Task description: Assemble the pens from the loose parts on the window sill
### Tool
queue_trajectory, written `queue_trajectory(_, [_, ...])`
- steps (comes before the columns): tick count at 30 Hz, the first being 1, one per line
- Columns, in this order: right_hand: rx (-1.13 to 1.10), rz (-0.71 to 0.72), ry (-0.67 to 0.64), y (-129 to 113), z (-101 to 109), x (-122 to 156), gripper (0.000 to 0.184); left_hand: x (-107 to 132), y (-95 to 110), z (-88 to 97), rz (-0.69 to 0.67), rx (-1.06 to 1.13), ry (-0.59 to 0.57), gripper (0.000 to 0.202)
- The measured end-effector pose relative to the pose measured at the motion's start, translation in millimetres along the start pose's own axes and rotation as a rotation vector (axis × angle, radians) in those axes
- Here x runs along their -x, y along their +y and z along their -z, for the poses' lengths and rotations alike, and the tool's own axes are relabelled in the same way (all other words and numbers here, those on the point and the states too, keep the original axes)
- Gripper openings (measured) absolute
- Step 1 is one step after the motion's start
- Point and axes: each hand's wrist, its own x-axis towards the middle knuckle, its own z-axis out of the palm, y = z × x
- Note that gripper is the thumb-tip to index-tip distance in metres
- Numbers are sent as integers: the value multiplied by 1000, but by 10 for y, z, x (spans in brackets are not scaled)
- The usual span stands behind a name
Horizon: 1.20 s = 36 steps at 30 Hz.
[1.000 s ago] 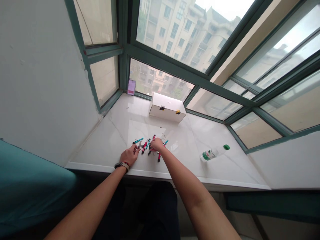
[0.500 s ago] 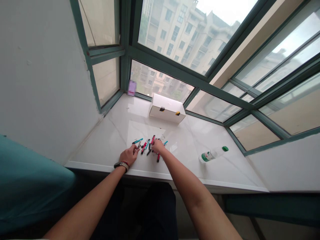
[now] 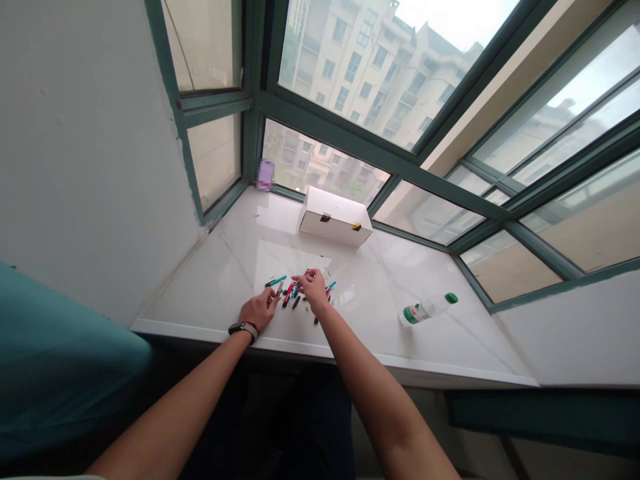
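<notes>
Several small pens (image 3: 289, 294) in red, teal and black lie scattered on a white marble window sill (image 3: 220, 280). A teal pen (image 3: 275, 281) lies apart at the left of the heap. My left hand (image 3: 259, 309), with a watch on the wrist, rests on the sill at the heap's left edge, fingers curled towards the pens. My right hand (image 3: 313, 288) hovers over the middle of the heap, fingers bent down and pinching at a pen; what it grips is too small to name.
A white box (image 3: 335, 218) lies at the back of the sill by the window frame. A plastic bottle (image 3: 425, 308) with a green cap lies on its side at the right. A white wall stands at the left, teal fabric (image 3: 60, 373) below it.
My right hand has lifted slightly and shifted back over the pens, its fingers now bent down into the heap. My left hand has stayed in place.
</notes>
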Motion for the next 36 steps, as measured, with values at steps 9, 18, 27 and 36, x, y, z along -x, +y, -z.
queue_trajectory(9, [18, 140, -150, -52, -351, -12, 25, -7, 2, 9, -3, 2, -12, 33])
queue_trajectory(18, [39, 205, -149, -31, -318, 47, 24, -2, 7, 11, 3, 0, -6, 33])
queue_trajectory(27, [64, 266, -166, 20, -273, 58, 23, -9, 9, 19, -8, -4, -8, 31])
queue_trajectory(36, [165, 254, -172, 62, -243, 128, 31, 12, 59, 72, 1, -4, -17, 33])
